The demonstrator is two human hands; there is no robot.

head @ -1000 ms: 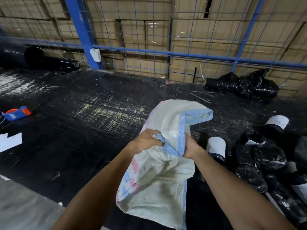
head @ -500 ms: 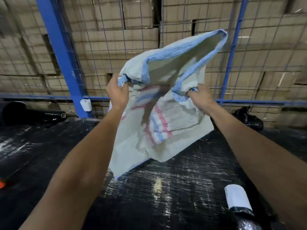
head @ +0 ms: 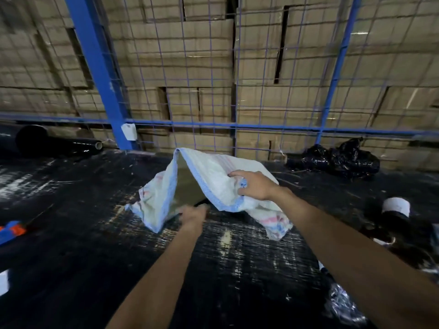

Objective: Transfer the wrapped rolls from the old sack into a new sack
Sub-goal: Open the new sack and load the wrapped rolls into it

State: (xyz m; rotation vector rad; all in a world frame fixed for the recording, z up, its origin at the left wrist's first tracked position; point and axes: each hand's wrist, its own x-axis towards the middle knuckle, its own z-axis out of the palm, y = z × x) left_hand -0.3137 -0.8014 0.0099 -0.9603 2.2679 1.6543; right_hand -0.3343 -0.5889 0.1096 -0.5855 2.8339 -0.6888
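A white woven sack (head: 213, 176) with a blue hem and faded pink and blue stripes lies on the black work surface (head: 95, 233), its mouth gaping toward me. My right hand (head: 255, 186) pinches the upper hem and lifts it like a tent. At the lower lip of the mouth is my left hand (head: 193, 213), blurred, so its grip is unclear. Black-wrapped rolls lie at the right: one with a white end (head: 395, 205), and another (head: 344, 302) near my right forearm.
A blue post (head: 99, 72) and wire mesh fence (head: 237, 125) close off the far edge, with stacked cardboard boxes behind. Crumpled black plastic (head: 332, 159) sits far right, a long black film roll (head: 59, 144) far left, and a blue and orange tape dispenser (head: 11, 230) at the left edge.
The sack, held up and spread in the air half a second ago, has come down onto the surface. My left hand dropped from the upper hem to the mouth's lower lip.
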